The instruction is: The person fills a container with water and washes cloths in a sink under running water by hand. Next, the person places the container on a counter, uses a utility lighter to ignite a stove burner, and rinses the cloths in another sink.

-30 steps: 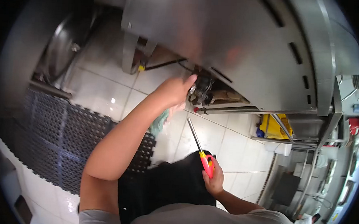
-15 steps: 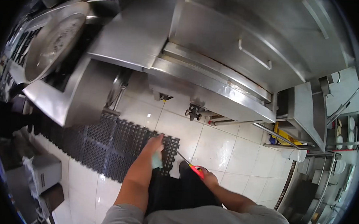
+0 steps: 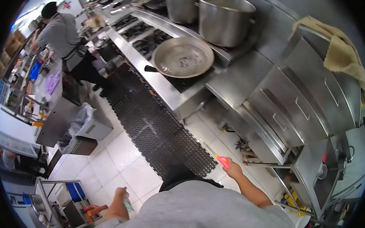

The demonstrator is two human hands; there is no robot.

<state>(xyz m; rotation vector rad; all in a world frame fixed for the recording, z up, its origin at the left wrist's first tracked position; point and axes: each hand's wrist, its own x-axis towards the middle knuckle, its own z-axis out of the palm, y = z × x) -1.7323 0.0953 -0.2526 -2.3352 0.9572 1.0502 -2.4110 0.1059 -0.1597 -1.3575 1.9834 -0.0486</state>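
My right hand (image 3: 234, 169) is closed around the red handle of a long-nosed lighter (image 3: 222, 161). Its thin metal nozzle points away from me, over the end of the black rubber mat (image 3: 149, 120). Low on the left, my left hand (image 3: 121, 193) is closed on a small pale green thing (image 3: 128, 204), perhaps a cloth, mostly hidden behind the hand. Neither hand touches the equipment. Ahead stands the stove (image 3: 171, 97), with a wide frying pan (image 3: 184, 58) on its near corner.
Two large stockpots (image 3: 226, 23) stand behind the pan. To the right are steel drawer-like fronts (image 3: 290, 103) with a tan towel (image 3: 344, 56) draped on top. A co-worker (image 3: 63, 33) stands at the far left counter. A lined bin (image 3: 95, 124) and an orange-handled cart (image 3: 97, 210) are on the left.
My view has swung left and up, bringing the whole stove, the stockpots and the co-worker into sight. My hands are farther apart; each keeps hold of its thing.
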